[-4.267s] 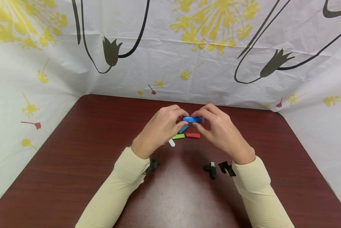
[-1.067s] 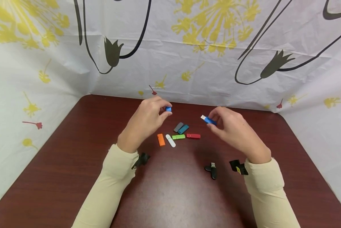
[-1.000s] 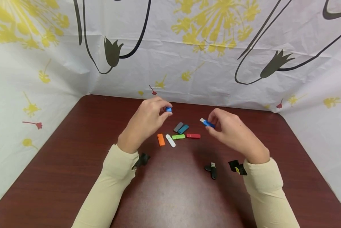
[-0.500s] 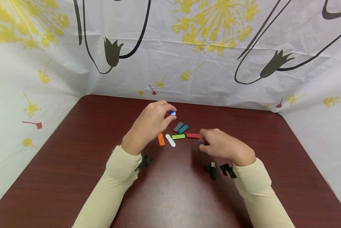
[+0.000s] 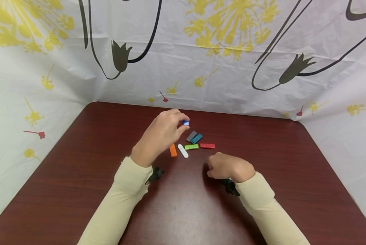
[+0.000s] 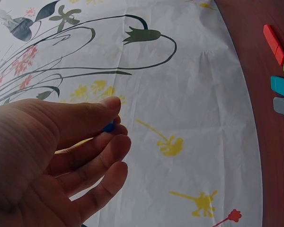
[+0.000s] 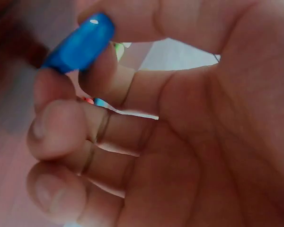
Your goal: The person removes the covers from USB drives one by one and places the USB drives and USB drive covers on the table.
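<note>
Pinching a small blue piece, probably a cap [image 5: 186, 123], between thumb and forefinger in the left hand [image 5: 164, 129], seemingly well above the table [image 5: 183, 211], and partly hiding the orange stick [image 5: 173, 151] from the head camera. Counting on rightward, finding the white stick [image 5: 183, 151] lying near the green stick [image 5: 191, 147], with the grey stick [image 5: 191, 136] and the teal stick [image 5: 196, 139] lying close together beyond, and the red stick [image 5: 207, 146] ending the group. Farthest right, holding the blue stick [image 7: 83, 45] between thumb and fingertips in the right hand [image 5: 227, 166], on the near side of the red stick; showing it only in the right wrist view, and leaving its direction hard to tell. Judging by the gap between cap and stick, probably being at the uncapped stage. Calling next, most likely, for either setting the stick on bare table with a gentle release, or turning its open end toward the cap; either way, needing a light, steady pinch on so small a cap.
</note>
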Action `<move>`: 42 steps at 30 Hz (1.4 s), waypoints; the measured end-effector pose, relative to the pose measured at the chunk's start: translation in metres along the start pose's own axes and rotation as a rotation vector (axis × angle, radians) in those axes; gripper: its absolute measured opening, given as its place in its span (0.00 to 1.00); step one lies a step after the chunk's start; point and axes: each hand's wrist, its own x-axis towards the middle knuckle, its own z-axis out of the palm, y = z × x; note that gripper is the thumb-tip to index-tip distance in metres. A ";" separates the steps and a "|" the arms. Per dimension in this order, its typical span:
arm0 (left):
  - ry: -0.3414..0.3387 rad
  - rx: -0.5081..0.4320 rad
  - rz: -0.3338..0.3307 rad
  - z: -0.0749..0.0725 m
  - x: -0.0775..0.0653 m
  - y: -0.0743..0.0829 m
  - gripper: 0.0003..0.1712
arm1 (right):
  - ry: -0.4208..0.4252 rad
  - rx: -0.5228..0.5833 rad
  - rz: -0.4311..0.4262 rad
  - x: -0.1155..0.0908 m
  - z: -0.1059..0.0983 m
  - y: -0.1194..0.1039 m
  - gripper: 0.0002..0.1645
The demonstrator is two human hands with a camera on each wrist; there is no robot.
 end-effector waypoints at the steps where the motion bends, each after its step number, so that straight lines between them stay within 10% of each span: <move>1: 0.001 -0.002 0.000 0.000 0.000 0.000 0.13 | -0.002 -0.014 0.000 0.001 0.001 -0.001 0.25; 42: -0.044 0.004 -0.041 0.004 0.000 0.001 0.13 | -0.071 0.078 0.054 -0.002 0.003 -0.007 0.22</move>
